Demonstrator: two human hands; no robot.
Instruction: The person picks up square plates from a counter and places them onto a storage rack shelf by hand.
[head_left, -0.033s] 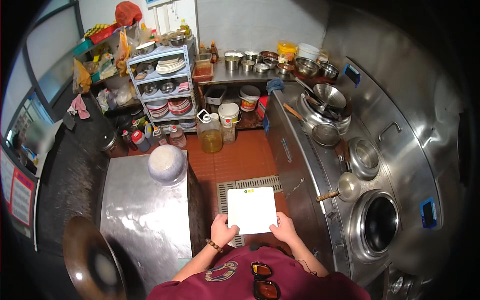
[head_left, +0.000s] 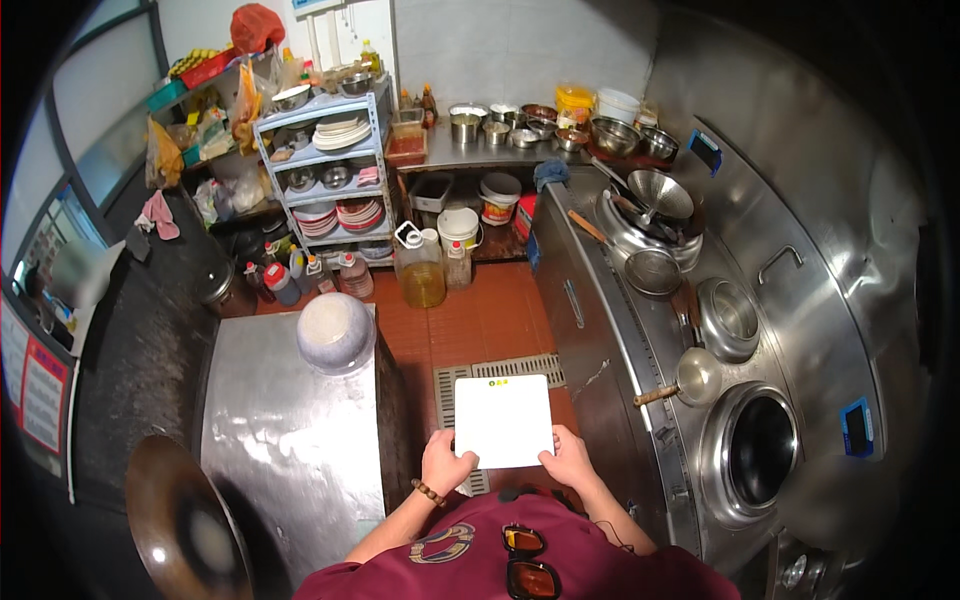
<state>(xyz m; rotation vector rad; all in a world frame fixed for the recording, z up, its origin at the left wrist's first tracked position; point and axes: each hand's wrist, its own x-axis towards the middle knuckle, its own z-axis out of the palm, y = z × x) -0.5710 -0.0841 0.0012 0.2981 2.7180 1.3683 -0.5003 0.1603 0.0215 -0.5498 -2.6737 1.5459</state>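
Between my two hands is a flat white rectangular panel [head_left: 503, 425], with rounded corners and small green and yellow marks by its top edge. I cannot tell whether it is a card, a board or a screen. My left hand [head_left: 447, 459] grips its lower left corner, the thumb on the front face. At the lower right corner my right hand [head_left: 568, 455] holds it the same way. The other fingers are mostly hidden behind the panel. It is held in front of my body, above the floor drain grate [head_left: 500, 370]. A beaded bracelet [head_left: 428, 491] circles my left wrist.
To the left, a steel-topped counter [head_left: 290, 430] bears an upturned bowl [head_left: 335, 332]; a large wok [head_left: 185, 520] leans nearby. The stove [head_left: 650, 340] on the right holds a ladle [head_left: 697, 376], strainers and a black wok [head_left: 765, 443]. An oil jug [head_left: 420, 280] stands beside the shelf rack [head_left: 325, 160].
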